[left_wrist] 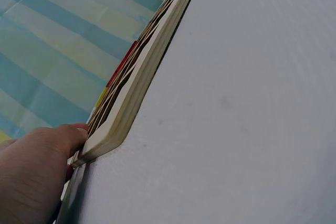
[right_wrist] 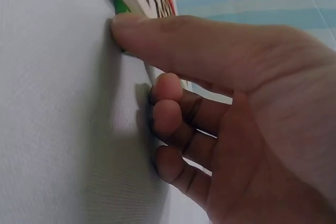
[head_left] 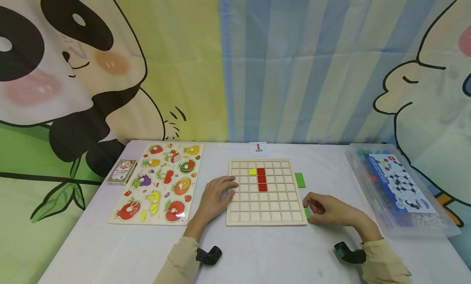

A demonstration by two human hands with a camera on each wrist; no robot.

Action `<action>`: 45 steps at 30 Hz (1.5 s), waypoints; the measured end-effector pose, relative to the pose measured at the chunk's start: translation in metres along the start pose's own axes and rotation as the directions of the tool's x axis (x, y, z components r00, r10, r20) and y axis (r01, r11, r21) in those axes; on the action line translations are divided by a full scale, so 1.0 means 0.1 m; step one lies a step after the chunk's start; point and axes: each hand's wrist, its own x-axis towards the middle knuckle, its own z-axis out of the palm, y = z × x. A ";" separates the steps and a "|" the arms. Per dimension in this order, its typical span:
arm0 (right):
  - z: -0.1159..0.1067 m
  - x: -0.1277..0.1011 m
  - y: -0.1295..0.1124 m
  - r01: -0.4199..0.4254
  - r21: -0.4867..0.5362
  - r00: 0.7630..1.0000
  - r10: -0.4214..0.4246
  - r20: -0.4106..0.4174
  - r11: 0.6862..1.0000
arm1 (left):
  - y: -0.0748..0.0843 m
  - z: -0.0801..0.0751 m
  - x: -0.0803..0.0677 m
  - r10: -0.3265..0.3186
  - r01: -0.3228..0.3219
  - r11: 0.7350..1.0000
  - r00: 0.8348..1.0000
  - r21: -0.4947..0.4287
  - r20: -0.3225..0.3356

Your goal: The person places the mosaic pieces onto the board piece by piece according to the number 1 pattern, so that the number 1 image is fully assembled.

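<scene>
A wooden grid board (head_left: 266,218) lies flat on the white table. Three red squares (head_left: 261,179) stand in a column in its upper cells, with a yellow piece (head_left: 252,172) to their left. My left hand (head_left: 217,194) rests with relaxed fingers on the board's left edge (left_wrist: 142,82); in the left wrist view the left hand (left_wrist: 31,171) touches that rim. My right hand (head_left: 325,210) sits at the board's lower right corner, fingers curled. It pinches a small green piece (head_left: 307,213) lying against the board. In the right wrist view the thumb tip (right_wrist: 123,27) meets the green piece (right_wrist: 121,6).
A larger green piece (head_left: 300,180) lies beside the board's right edge. A small pattern card (head_left: 258,148) sits behind the board. A fruit peg puzzle (head_left: 158,184) and a card box (head_left: 122,171) lie to the left. A clear plastic box (head_left: 399,190) stands at the right.
</scene>
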 end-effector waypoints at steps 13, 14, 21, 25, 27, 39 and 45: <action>0.00 -0.02 0.02 -0.068 -0.131 0.997 0.062 -0.050 0.989 | 0.00 -0.01 -0.01 0.001 -0.001 1.000 1.000 -0.005 -0.004; 0.00 -0.02 0.02 -0.072 -0.142 0.996 0.065 -0.057 0.987 | 0.00 -0.01 -0.01 0.000 0.000 1.000 1.000 -0.006 -0.004; -0.06 -0.10 0.06 -0.130 -0.116 0.989 0.121 -0.081 0.985 | 0.02 -0.02 -0.01 0.013 -0.013 1.000 1.000 -0.012 -0.012; -0.07 -0.12 0.09 -0.135 -0.062 0.987 0.129 -0.090 0.989 | 0.01 -0.02 0.00 0.017 -0.017 1.000 1.000 -0.013 -0.006; -0.06 -0.11 0.11 -0.128 -0.049 0.987 0.122 -0.104 0.991 | 0.00 -0.01 0.00 0.009 -0.009 1.000 1.000 -0.014 0.000; 0.00 0.01 0.07 -0.068 0.006 0.990 0.068 -0.122 0.998 | -0.01 0.01 0.00 -0.009 0.008 1.000 1.000 -0.015 -0.002; 0.04 0.07 0.01 -0.063 0.001 0.990 0.063 -0.126 0.998 | -0.01 0.01 -0.01 -0.005 0.005 1.000 1.000 -0.020 -0.007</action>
